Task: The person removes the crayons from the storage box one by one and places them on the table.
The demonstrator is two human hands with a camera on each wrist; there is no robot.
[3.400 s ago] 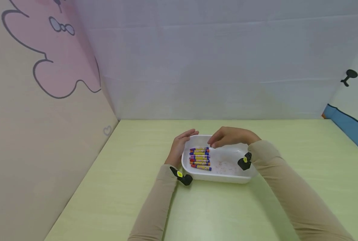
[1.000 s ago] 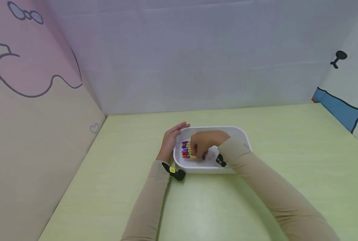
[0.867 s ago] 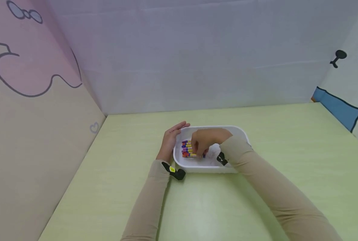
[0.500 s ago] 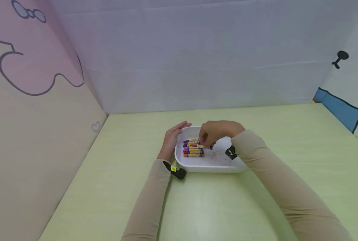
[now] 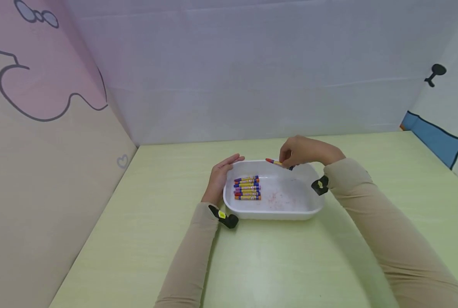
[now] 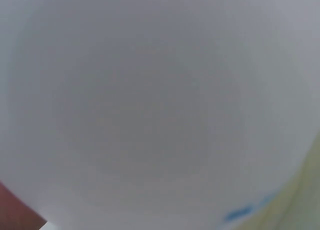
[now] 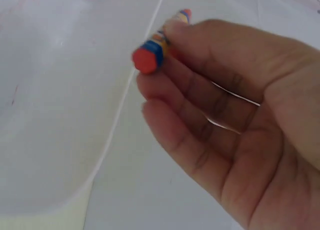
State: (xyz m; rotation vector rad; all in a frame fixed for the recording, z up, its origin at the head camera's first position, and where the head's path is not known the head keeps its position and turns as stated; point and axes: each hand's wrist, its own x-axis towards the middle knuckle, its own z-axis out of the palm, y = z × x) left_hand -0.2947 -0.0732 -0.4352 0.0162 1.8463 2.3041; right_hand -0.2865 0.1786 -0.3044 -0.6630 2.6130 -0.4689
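Note:
In the head view, my right hand (image 5: 310,150) pinches a red-tipped crayon (image 5: 274,162) over the far rim of a white tray. The right wrist view shows this crayon's flat red end (image 7: 145,61) and blue-banded wrapper between thumb and fingers. My left hand (image 5: 215,182) lies along the tray's left end with its fingers extended at the far corner. Inside the white tray (image 5: 275,216), several crayons (image 5: 247,188) with yellow wrappers lie side by side in a row at the left. The tray's pale wall (image 6: 150,100) fills most of the left wrist view.
The tray stands on a light green table (image 5: 136,239). A pale wall (image 5: 252,77) rises behind the table, with cartoon-printed panels at both sides. Reddish smudges mark the tray's floor (image 5: 281,199).
My right hand reached down to the crayon row, picked the nearest red-tipped crayon out, and has moved up and to the right with it. My left hand has stayed at the tray's end.

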